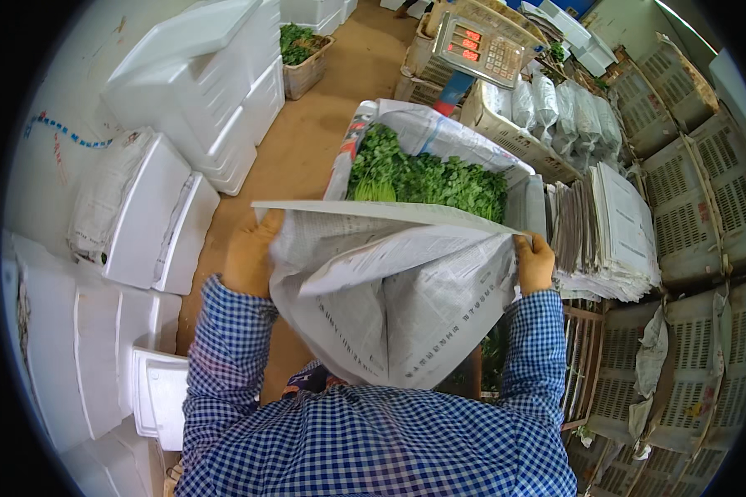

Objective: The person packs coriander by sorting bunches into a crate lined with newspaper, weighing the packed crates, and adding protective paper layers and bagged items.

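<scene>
Between my two hands a printed newspaper sheet (435,323) is stretched out, its middle folded and sagging towards my body. My left hand (252,255) grips its left edge, and my right hand (536,261) pinches the right corner. Just beyond the sheet, a box (528,164) lined with newspaper holds bunches of leafy green herbs (432,174), which look like cilantro. The sheet hides the near part of that box. A thick stack of newspapers (625,230) stands to the right of my right hand.
A digital scale (482,50) with lit red digits rises behind the box. Near it, a plastic crate (516,133) holds several filled clear bags (544,102). White foam boxes (186,93) pile up along the left. Slatted plastic crates (677,180) line the right. Another crate of greens (304,68) sits on the floor.
</scene>
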Demonstrator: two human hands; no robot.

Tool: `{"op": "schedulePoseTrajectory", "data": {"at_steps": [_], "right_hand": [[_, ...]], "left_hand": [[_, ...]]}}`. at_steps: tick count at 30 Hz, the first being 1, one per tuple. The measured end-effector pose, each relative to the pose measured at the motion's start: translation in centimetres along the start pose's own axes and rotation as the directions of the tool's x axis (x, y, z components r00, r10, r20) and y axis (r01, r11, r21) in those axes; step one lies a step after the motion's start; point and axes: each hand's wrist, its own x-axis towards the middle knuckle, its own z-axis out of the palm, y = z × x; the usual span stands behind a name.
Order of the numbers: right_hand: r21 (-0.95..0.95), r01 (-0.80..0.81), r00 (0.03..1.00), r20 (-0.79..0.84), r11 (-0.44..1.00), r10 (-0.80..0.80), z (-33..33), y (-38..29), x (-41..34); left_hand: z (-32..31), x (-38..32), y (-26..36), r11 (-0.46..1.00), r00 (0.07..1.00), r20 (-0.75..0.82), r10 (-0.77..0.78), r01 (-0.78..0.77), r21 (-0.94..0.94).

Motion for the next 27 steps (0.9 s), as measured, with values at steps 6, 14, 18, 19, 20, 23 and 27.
{"op": "schedulePoseTrajectory", "data": {"at_steps": [6,14,18,19,20,23,27], "right_hand": [[0.133,0.184,0.983,-0.027,0.974,-0.182,-3.7,-9.1,10.9],[-0.133,0.138,0.945,0.315,0.981,-0.09,-3.4,-11.7,12.0],[0.04,-0.043,0.911,0.412,0.998,0.023,0.0,-10.5,11.1],[0.041,-0.059,0.908,0.417,0.997,0.037,0.5,-11.2,10.8],[0.121,-0.089,0.906,0.422,0.989,0.03,1.2,-11.2,10.8],[0.358,-0.204,0.936,0.344,0.911,0.075,-0.4,-12.0,9.5],[0.366,-0.062,0.994,0.107,0.929,0.024,-3.8,-13.0,9.3]], "left_hand": [[3.0,10.9,6.8,0.131,0.587,0.138,0.798,-0.392,0.91],[19.6,5.5,2.2,0.304,0.611,0.652,0.449,-0.791,0.532],[22.6,11.4,-9.7,0.081,0.746,0.628,0.221,-0.656,0.751],[22.0,13.0,-11.3,0.126,0.809,0.562,0.169,-0.584,0.802],[20.8,14.6,-13.3,0.144,0.839,0.522,0.152,-0.542,0.828],[20.4,16.2,-15.0,0.206,0.811,0.583,0.049,-0.579,0.789],[19.2,17.1,-12.6,0.313,0.778,0.595,0.202,-0.627,0.713]]}}
